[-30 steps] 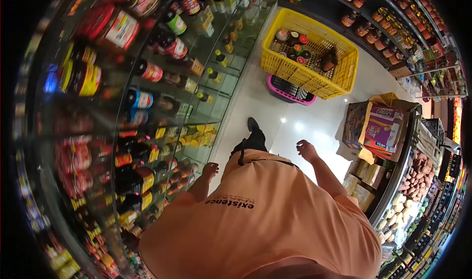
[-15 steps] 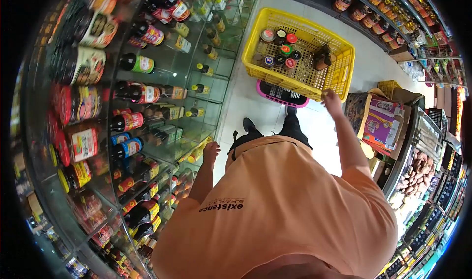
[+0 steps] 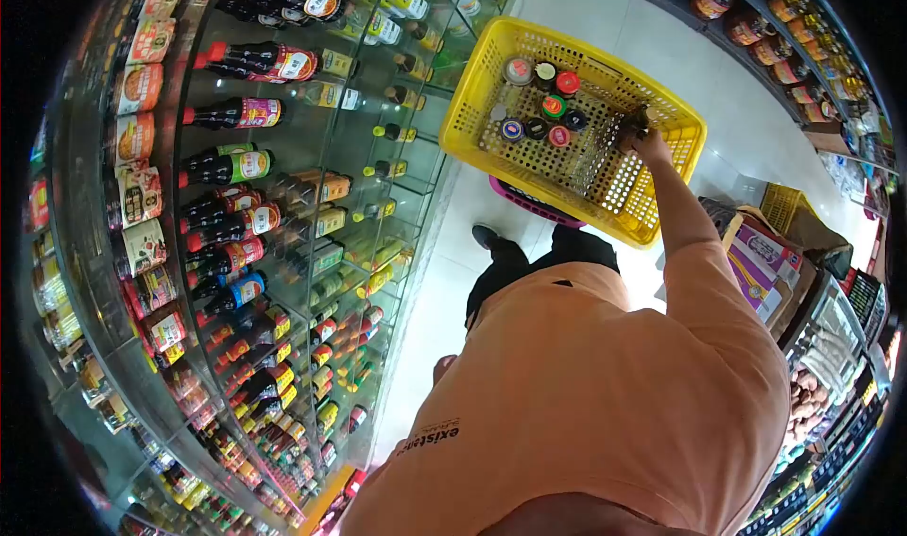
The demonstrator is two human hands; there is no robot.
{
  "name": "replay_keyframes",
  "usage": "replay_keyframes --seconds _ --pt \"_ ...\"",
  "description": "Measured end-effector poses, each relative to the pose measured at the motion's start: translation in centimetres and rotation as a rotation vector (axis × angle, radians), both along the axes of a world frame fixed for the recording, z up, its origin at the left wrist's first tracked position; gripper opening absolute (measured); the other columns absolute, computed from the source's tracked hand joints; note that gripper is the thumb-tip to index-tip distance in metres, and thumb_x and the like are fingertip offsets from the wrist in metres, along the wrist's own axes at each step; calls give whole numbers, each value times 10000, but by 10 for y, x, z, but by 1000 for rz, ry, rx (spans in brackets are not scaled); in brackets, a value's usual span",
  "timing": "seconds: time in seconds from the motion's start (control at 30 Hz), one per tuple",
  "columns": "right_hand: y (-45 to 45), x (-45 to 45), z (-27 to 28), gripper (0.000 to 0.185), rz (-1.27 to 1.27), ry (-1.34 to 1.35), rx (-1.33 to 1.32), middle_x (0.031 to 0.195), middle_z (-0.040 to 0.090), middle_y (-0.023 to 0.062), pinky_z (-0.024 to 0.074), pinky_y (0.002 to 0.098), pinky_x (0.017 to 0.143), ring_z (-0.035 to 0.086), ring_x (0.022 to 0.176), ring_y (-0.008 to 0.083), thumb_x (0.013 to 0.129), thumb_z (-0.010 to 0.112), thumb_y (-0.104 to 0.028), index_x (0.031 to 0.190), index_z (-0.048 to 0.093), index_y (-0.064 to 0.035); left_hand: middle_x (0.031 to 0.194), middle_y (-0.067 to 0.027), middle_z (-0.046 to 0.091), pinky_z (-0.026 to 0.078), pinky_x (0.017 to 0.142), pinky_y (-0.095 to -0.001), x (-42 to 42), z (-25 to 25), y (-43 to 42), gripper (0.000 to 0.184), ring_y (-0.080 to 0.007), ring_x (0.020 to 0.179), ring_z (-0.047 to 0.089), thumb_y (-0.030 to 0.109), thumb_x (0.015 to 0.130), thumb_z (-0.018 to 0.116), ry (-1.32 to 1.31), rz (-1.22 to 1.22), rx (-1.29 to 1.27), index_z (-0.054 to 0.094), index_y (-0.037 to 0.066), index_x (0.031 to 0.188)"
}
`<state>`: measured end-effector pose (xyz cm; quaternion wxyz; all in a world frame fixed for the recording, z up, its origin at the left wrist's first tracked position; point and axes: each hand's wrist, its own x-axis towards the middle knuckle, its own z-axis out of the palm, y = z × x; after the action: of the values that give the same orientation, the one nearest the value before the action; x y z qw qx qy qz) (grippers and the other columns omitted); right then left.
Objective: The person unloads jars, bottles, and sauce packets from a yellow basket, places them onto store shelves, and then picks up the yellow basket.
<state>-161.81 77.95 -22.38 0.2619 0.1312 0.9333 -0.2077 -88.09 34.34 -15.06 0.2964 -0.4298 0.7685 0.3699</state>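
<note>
My right hand (image 3: pixel 650 147) reaches into the right end of a yellow plastic basket (image 3: pixel 567 188). Its fingers are closed on a dark brown, crumpled-looking bundle (image 3: pixel 634 124) whose kind I cannot make out. Several jars stand upright in the basket's left half, among them one with a red lid (image 3: pixel 568 83) and one with a green lid (image 3: pixel 554 106). Only a small part of my left hand (image 3: pixel 442 368) shows beside my orange shirt. Its fingers are hidden.
Glass shelves at my left carry many sauce bottles (image 3: pixel 250 165). Under the yellow basket is a pink-rimmed basket (image 3: pixel 537 204). A purple carton (image 3: pixel 761 257) stands to the right, and more jars (image 3: pixel 751 31) line the upper right shelves.
My right hand has moved from the basket's near rim into the basket, onto the dark bundle. My left hand has dropped back, mostly out of sight. The view has shifted.
</note>
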Motion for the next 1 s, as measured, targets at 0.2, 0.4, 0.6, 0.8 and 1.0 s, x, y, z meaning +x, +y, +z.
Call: replay_keyframes --seconds 0.2,0.4,0.6,0.8,1.0 --pt "10 -1 -26 690 -58 11 37 1163 682 284 511 520 961 657 1114 443 866 692 -463 1382 442 -78 1014 -124 724 562 806 -327 -115 69 54 309 -206 900 706 191 1003 590 196 268 50 633 -32 1213" --pt "30 15 83 520 369 53 -103 993 698 247 536 490 860 692 977 413 902 695 -344 1305 504 -76 1030 -89 720 551 839 -304 -250 92 47 265 -167 925 693 136 997 631 423 279 0 629 1 1224" --pt "11 1 220 326 509 75 -629 935 659 107 519 350 833 644 919 210 902 741 -167 1174 603 -56 1195 -122 686 516 967 -366 -441 160 71 417 -213 1102 654 134 919 738 670 -97 123 599 15 1294" --pt "-53 -2 305 269 518 -140 -1177 1016 596 -12 478 255 793 561 929 72 937 692 -60 1192 611 -41 1317 -101 612 465 1036 -326 -547 181 114 642 -187 1202 591 168 899 776 811 -360 551 457 21 1437" --pt "-87 2 297 431 295 -260 -1444 1165 638 53 523 285 856 635 1002 127 989 643 -117 1394 514 -48 1218 -90 648 524 938 -323 -532 190 131 559 -160 1085 635 157 910 754 675 34 857 494 -8 1377"
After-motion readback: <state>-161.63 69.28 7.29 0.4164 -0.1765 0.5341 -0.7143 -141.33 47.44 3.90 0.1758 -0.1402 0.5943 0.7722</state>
